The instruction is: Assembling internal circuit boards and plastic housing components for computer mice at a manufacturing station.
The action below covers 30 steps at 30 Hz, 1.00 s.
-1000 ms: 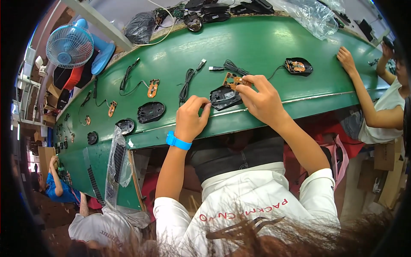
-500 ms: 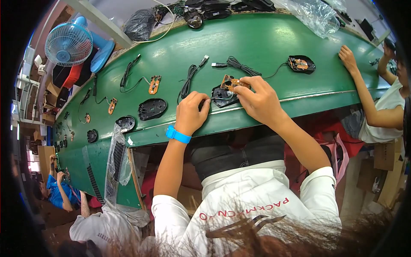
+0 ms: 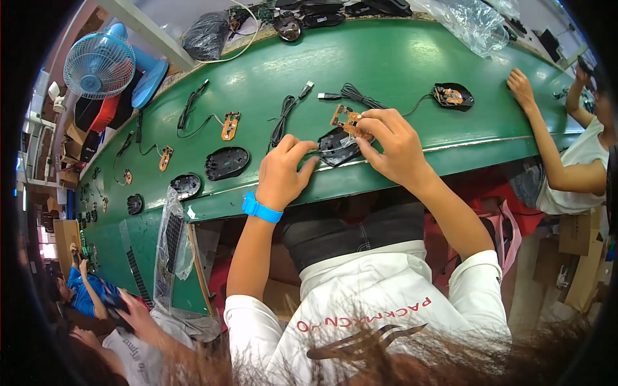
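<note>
Between the fingers of my right hand (image 3: 396, 149) is an orange circuit board (image 3: 348, 118), tilted above a black mouse base shell (image 3: 337, 147). A thin pale cable (image 3: 329, 151) runs across the shell toward my left hand (image 3: 283, 172), whose thumb and forefinger are pinched on it at the shell's left edge. A blue band (image 3: 260, 208) circles my left wrist. Just beyond my hands lie a black coiled USB cable (image 3: 281, 123) and a second black coiled cable (image 3: 360, 95).
On the green bench (image 3: 270, 77), another black base shell (image 3: 227, 163) and a loose circuit board (image 3: 230, 126) lie to the left. A shell with its board fitted (image 3: 452, 96) is at right. A blue fan (image 3: 100, 66) stands far left. A co-worker's arm (image 3: 539, 132) rests at right.
My right hand has tilted the board, showing more of the shell beneath. My left hand has shifted slightly, still at the cable. At lower left, another person's arm has come into view.
</note>
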Each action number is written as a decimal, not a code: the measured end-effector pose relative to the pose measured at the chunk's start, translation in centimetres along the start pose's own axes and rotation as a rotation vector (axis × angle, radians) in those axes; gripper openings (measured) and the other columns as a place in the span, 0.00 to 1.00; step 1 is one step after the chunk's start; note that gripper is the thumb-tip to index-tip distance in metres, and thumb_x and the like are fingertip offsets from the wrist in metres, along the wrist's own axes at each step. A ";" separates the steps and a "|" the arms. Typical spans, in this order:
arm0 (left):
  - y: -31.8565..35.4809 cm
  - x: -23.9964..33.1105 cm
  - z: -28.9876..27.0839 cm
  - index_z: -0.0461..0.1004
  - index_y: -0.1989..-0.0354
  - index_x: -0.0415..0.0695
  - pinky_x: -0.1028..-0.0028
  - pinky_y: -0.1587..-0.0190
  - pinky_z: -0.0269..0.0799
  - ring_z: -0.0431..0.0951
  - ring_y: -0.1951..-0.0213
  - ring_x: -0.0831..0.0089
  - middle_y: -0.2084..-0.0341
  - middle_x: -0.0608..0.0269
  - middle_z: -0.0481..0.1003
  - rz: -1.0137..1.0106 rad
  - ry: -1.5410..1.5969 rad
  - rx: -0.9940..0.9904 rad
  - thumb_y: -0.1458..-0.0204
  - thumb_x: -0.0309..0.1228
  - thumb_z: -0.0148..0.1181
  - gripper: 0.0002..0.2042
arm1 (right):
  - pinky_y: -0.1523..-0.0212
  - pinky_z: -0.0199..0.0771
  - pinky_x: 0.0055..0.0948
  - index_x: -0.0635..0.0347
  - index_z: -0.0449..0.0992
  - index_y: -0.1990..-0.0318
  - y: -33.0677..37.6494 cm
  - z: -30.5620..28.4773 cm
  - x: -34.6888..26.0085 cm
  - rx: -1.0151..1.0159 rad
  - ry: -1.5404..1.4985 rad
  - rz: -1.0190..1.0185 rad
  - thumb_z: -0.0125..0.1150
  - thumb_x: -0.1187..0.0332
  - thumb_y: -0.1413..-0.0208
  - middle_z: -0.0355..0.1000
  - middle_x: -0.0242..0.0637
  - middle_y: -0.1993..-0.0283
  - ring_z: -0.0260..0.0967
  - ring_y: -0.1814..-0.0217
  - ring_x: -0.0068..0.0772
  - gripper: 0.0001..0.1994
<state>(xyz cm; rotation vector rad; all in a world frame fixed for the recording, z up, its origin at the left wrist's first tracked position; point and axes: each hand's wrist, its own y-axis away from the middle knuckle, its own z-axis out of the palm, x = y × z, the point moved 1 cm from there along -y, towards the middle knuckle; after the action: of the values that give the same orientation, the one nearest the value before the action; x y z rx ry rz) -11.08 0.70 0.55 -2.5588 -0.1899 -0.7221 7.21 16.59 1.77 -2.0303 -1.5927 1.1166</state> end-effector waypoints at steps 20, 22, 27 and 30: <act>1.0 2.0 -3.3 0.80 0.61 0.40 0.74 0.77 0.67 0.72 0.80 0.73 0.73 0.60 0.78 0.056 0.188 0.243 0.46 0.23 0.68 0.06 | 0.58 0.76 0.38 0.59 0.77 0.56 -1.1 -0.9 -2.4 0.101 0.050 -0.034 0.72 0.75 0.55 0.76 0.38 0.54 0.74 0.56 0.43 0.17; 1.0 1.6 -3.3 0.80 0.61 0.40 0.75 0.78 0.66 0.71 0.81 0.74 0.73 0.60 0.78 0.046 0.187 0.234 0.46 0.23 0.68 0.05 | 0.58 0.76 0.38 0.59 0.77 0.55 -1.1 -1.0 -2.5 0.114 0.070 -0.027 0.72 0.75 0.55 0.76 0.37 0.54 0.74 0.56 0.43 0.17; 1.5 0.2 -2.1 0.80 0.61 0.40 0.75 0.78 0.65 0.70 0.81 0.72 0.72 0.59 0.79 -0.033 0.198 0.204 0.45 0.24 0.67 0.05 | 0.58 0.75 0.38 0.58 0.77 0.55 -0.5 -0.2 -1.8 0.035 0.101 -0.010 0.72 0.75 0.56 0.76 0.37 0.55 0.74 0.56 0.43 0.18; 2.0 -0.2 -1.2 0.80 0.61 0.41 0.72 0.77 0.67 0.73 0.80 0.68 0.72 0.59 0.79 -0.151 0.239 0.185 0.46 0.23 0.68 0.06 | 0.58 0.74 0.38 0.58 0.77 0.54 0.0 0.3 -1.7 -0.005 0.136 -0.002 0.71 0.76 0.56 0.75 0.36 0.55 0.74 0.56 0.43 0.19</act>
<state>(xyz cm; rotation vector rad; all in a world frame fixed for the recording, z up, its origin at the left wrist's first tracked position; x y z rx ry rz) -11.29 -1.61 0.59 -2.2793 -0.3564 -1.0098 6.83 14.99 2.20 -2.0609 -1.5312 0.9521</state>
